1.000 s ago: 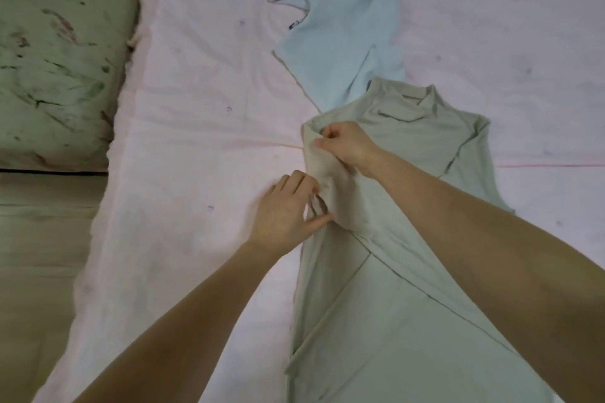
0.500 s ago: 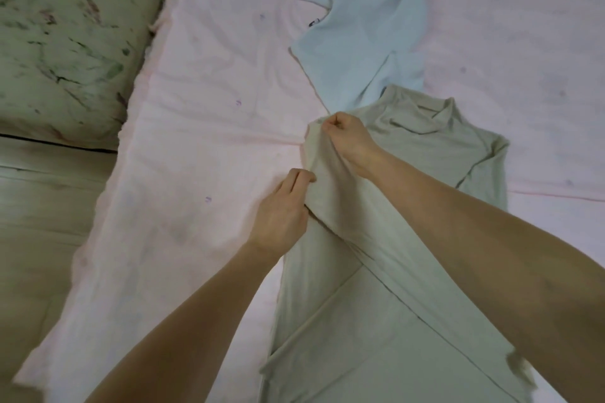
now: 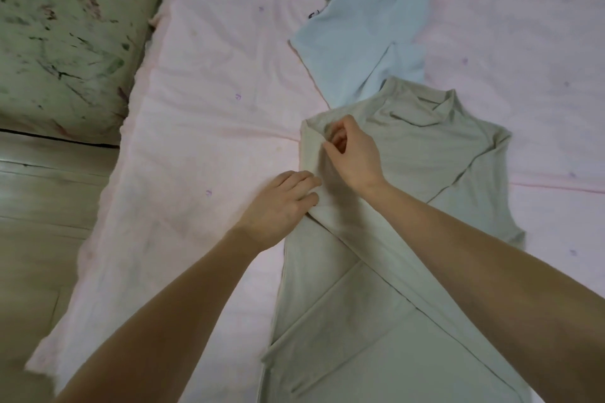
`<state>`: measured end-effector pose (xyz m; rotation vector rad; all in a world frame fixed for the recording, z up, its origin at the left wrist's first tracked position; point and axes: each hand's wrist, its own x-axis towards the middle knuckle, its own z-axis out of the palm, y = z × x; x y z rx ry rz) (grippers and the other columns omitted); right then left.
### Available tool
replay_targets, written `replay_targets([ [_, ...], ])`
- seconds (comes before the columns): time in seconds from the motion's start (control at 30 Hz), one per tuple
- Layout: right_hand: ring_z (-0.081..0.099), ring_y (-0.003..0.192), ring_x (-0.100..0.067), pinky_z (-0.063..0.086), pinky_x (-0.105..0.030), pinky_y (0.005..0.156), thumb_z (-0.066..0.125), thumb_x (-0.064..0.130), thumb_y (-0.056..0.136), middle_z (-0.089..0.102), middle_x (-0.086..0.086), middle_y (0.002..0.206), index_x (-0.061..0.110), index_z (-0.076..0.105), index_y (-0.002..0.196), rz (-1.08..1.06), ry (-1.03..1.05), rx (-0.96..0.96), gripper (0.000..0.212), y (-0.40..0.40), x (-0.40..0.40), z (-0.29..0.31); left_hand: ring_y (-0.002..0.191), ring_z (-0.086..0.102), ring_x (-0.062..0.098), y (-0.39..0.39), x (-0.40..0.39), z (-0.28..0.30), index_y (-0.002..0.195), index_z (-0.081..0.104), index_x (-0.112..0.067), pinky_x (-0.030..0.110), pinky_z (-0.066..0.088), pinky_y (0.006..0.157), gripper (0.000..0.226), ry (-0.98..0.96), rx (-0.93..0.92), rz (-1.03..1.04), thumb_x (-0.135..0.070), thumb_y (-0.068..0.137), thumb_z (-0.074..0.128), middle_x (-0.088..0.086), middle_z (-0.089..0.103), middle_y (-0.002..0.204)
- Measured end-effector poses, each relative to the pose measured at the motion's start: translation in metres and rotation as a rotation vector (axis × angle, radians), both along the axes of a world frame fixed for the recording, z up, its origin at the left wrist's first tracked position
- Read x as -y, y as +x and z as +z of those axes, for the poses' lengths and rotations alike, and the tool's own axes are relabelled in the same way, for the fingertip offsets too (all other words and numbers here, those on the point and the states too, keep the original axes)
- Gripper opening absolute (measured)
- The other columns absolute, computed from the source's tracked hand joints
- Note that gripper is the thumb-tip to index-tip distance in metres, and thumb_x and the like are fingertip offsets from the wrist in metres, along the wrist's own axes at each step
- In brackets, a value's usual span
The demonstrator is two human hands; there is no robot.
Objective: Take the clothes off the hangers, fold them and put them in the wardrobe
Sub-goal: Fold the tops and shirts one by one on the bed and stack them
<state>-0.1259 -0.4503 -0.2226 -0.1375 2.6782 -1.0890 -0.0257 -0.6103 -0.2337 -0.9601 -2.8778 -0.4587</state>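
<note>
The sage-green mock-neck top (image 3: pixel 435 154) lies flat on the pink bed sheet (image 3: pixel 212 101), collar pointing away from the person and body running back toward them, which puts its whole length within reach for folding. Its left side is already turned in over the middle, leaving a long straight folded edge, and a sleeve crosses the body on a diagonal, probably so the garment narrows to an even strip before it is folded across its length.

The right hand (image 3: pixel 355 157) reaches across to the top corner of that folded edge, near the shoulder. Its thumb and fingers are curled and pinch a bit of the fabric there, apparently to pull the corner square. The left hand (image 3: pixel 281 203) lies at the same edge a little lower down, fingers straight and together with their tips on the cloth, seemingly pressing the fold down so it holds while the corner is adjusted.

A pale blue garment (image 3: pixel 357 20) lies loose and unfolded just beyond the collar, its lower edge touching or slipping under the green top; it looks to be waiting its turn. To the left is a worn, stained green surface (image 3: pixel 65 26). No hanger or wardrobe is in view.
</note>
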Motion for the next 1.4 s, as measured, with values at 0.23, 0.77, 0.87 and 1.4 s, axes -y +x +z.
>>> replay_targets([
  [0.23,0.059,0.077,-0.015,0.046,-0.026,0.071,0.06,0.014,0.088,0.063,0.004,0.082,0.017,0.058,0.084,-0.04,0.078,0.124,0.005,0.004,-0.005,-0.003,0.081,0.057,0.021,-0.009,0.005,0.002,0.088,0.066,-0.012,0.028,0.043,0.064,0.032,-0.115,0.111,-0.141,0.009,0.064,0.069,0.0,0.066,0.093],
  [0.77,0.056,0.09,-0.02,0.044,-0.032,0.082,0.056,0.014,0.093,0.062,-0.007,0.101,0.008,0.058,0.106,-0.795,0.013,0.073,0.014,0.15,-0.139,0.035,0.093,0.064,0.031,-0.028,-0.099,0.042,0.1,0.069,-0.008,0.037,0.055,0.071,0.029,0.031,0.248,-0.235,-0.004,0.071,0.075,0.008,0.068,0.103],
  [0.87,0.054,0.097,-0.028,0.038,-0.031,0.084,0.058,0.01,0.091,0.059,-0.016,0.107,0.0,0.058,0.11,-1.062,0.141,0.106,0.022,0.207,-0.191,0.037,0.097,0.061,0.028,-0.005,-0.135,0.044,0.101,0.066,-0.009,0.035,0.052,0.073,0.024,0.067,0.303,-0.336,-0.009,0.078,0.072,0.006,0.065,0.104],
  [1.4,0.052,0.092,-0.025,0.045,-0.036,0.073,0.056,0.015,0.084,0.056,-0.006,0.091,0.011,0.062,0.09,-0.971,0.232,0.215,0.008,0.295,-0.265,0.017,0.08,0.06,0.026,0.091,-0.243,0.01,0.085,0.062,-0.015,0.032,0.046,0.062,0.028,-0.145,0.232,-0.545,-0.019,0.065,0.081,0.002,0.063,0.091],
])
